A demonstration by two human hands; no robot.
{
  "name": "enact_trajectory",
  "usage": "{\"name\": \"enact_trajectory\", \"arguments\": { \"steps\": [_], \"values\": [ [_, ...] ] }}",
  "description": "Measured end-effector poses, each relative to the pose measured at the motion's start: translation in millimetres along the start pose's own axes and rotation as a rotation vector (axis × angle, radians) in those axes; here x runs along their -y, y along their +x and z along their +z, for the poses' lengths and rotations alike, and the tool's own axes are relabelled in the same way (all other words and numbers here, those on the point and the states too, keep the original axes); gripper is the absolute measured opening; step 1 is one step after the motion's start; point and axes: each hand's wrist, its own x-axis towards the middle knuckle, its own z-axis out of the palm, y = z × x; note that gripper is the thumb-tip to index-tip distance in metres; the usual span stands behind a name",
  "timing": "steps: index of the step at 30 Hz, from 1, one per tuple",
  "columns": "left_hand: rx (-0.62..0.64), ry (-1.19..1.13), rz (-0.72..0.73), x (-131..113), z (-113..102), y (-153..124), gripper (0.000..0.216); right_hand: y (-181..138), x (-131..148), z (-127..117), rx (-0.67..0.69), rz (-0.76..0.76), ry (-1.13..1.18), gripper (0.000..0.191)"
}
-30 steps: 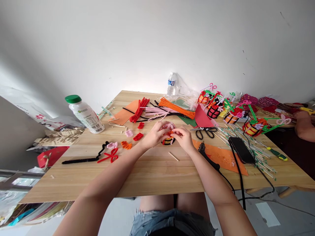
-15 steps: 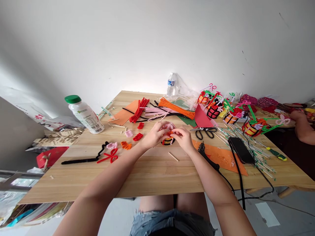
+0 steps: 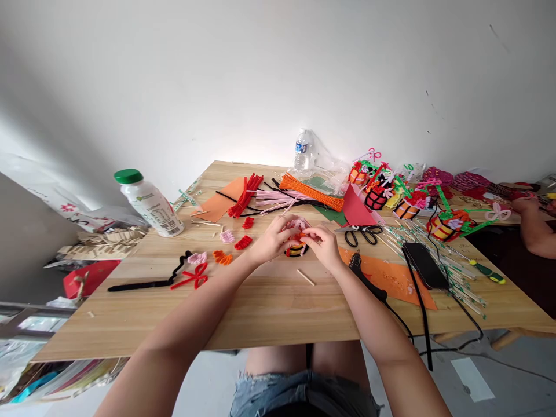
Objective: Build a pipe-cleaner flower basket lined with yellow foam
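Both my hands meet at the middle of the wooden table [image 3: 269, 313] over a small pipe-cleaner basket [image 3: 296, 249] with black and orange bands and pink flowers on top. My left hand [image 3: 273, 238] cups its left side with curled fingers. My right hand [image 3: 324, 243] pinches an orange piece at its top. A short wooden stick [image 3: 306, 277] lies just in front of the basket.
Loose red, pink and orange pipe-cleaner bits [image 3: 222, 256] and a black pipe cleaner [image 3: 145, 282] lie left. A green-capped bottle [image 3: 150, 202] stands far left. Scissors [image 3: 362, 231], a glue gun [image 3: 367, 278], a phone [image 3: 423, 263] and finished baskets [image 3: 408, 202] are right. Another person's arm [image 3: 532, 223] is at the far right.
My hands stay on the basket with only small finger shifts. The other person's arm at the far right has drawn slightly away.
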Motion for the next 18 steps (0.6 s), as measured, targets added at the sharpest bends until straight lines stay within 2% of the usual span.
{"name": "enact_trajectory", "arguments": {
  "steps": [7,18],
  "values": [
    [0.069,-0.03,0.021,-1.7,-4.7,-0.4,0.055,-1.1,-0.8,-0.8,0.01,-0.014,0.006,0.012],
    [0.048,-0.008,0.012,-3.6,-2.3,-0.7,0.048,-1.4,-3.4,-9.4,0.146,0.009,0.118,0.027]
  ]
}}
